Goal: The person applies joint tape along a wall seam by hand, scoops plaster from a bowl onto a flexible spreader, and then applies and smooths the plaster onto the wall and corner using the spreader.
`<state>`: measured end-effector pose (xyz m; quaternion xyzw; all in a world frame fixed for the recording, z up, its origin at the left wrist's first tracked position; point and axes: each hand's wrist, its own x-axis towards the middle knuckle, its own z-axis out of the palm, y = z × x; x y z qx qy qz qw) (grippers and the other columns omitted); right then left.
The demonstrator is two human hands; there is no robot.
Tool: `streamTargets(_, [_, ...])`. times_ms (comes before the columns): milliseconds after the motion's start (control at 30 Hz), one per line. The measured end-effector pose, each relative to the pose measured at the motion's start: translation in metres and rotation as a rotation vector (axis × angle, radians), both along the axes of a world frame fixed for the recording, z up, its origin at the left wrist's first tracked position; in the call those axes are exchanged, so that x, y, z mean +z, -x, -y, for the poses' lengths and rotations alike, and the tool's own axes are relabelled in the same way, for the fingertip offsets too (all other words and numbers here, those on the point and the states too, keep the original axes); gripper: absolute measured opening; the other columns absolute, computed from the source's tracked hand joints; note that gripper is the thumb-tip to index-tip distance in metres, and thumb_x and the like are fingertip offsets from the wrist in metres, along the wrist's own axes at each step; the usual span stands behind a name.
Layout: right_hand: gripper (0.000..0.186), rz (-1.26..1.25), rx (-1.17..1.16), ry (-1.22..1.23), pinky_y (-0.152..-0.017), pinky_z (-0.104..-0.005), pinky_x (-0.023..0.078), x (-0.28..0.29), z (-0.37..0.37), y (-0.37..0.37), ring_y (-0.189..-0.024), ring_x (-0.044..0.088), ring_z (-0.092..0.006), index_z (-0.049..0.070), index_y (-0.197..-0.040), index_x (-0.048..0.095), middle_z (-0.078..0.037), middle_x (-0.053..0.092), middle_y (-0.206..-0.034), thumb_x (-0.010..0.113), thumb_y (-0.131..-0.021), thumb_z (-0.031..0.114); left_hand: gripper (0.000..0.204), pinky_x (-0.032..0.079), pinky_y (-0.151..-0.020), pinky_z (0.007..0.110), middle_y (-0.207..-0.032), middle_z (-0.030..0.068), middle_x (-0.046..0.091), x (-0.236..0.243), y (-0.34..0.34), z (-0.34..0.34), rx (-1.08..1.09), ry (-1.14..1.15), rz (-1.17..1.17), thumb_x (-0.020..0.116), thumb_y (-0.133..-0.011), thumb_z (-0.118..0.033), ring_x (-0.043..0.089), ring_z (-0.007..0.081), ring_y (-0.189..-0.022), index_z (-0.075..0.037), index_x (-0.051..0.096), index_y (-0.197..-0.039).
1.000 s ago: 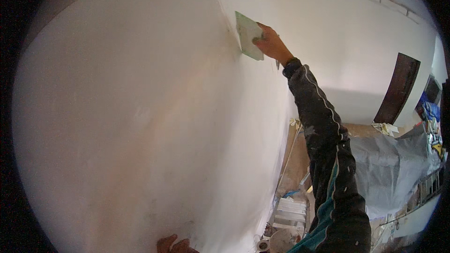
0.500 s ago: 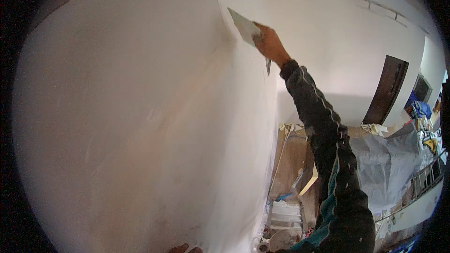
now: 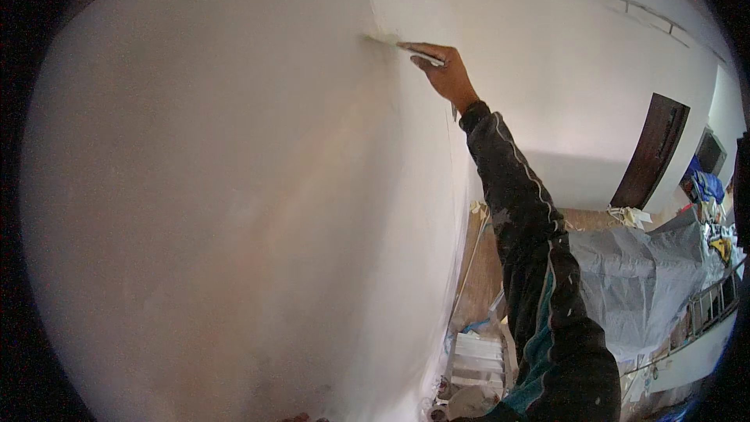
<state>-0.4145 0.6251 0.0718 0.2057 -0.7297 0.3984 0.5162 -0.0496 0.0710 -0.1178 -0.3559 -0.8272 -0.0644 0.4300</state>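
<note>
My right hand (image 3: 447,72) is stretched up ahead, closed around a wide, flat putty knife (image 3: 426,55) now seen nearly edge-on. Fingers lie over the top of the tool and the thumb is below it. The blade points left toward the vertical line where the large pale wall (image 3: 234,156) turns; I cannot tell whether its edge touches there. Of my left hand (image 3: 297,419) only fingertips show at the bottom rim, low against the wall; the rest is out of view.
A white step ladder (image 3: 478,355) and a bucket (image 3: 471,400) stand below. Grey plastic sheeting (image 3: 633,281) covers something at right, beside a metal ladder (image 3: 712,297). Farther off are a dark brown door (image 3: 650,152) and a blue bundle (image 3: 708,186).
The putty knife has turned from showing its broad face to nearly edge-on, and its tip has dropped slightly. My right hand has rotated with it. Less of my left hand shows.
</note>
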Motion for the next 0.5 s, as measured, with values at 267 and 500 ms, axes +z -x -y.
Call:
streamTargets(267, [0.028,0.027,-0.002,0.076,-0.094,-0.0369,0.054,-0.039,-0.011,0.003,-0.105,0.070,-0.0241,0.007,-0.119,0.073,-0.014,0.075,-0.112,0.067,-0.092,0.007,0.023,0.054,-0.073,0.049,-0.081,0.0069,0.072,0.002,-0.010,0.000,0.099,-0.042,0.071,0.051,-0.094,-0.019,0.071,0.0325,-0.087,-0.007,0.070,-0.096])
streamTargets(500, [0.040,0.229,-0.117,0.298,-0.083,-0.0407,0.058,-0.021,-0.006,-0.005,-0.090,0.073,-0.0324,-0.005,-0.117,0.067,-0.024,0.074,-0.099,0.072,-0.084,0.018,0.014,0.055,-0.073,0.048,-0.077,0.0063,0.072,0.010,0.001,0.001,0.044,-0.052,0.036,0.053,-0.093,-0.016,0.071,0.0319,-0.085,-0.008,0.065,-0.094])
